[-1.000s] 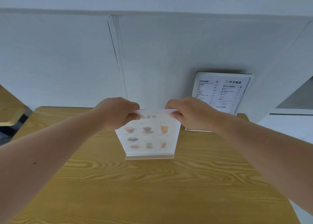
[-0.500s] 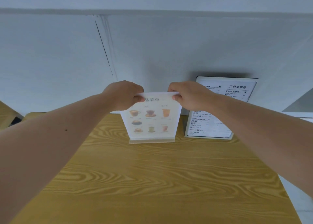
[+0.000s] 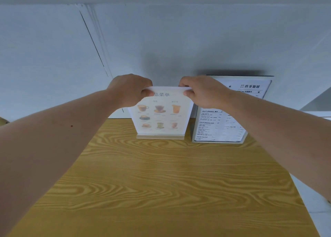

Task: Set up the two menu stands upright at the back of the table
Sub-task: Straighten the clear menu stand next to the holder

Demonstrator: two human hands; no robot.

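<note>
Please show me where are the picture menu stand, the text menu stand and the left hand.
picture menu stand (image 3: 159, 116), head view, middle of its printed sheet
text menu stand (image 3: 218, 127), head view, lower part of its printed page
left hand (image 3: 129, 89), head view, back of the hand

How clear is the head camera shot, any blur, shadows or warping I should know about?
Head view: the drink menu stand looks soft, its pictures and small print unreadable; the text menu stand is sharper, with headings legible. Dark soft shadows fall on the wall above both. Wide-angle warping swells the forearms near the frame edges.
</note>
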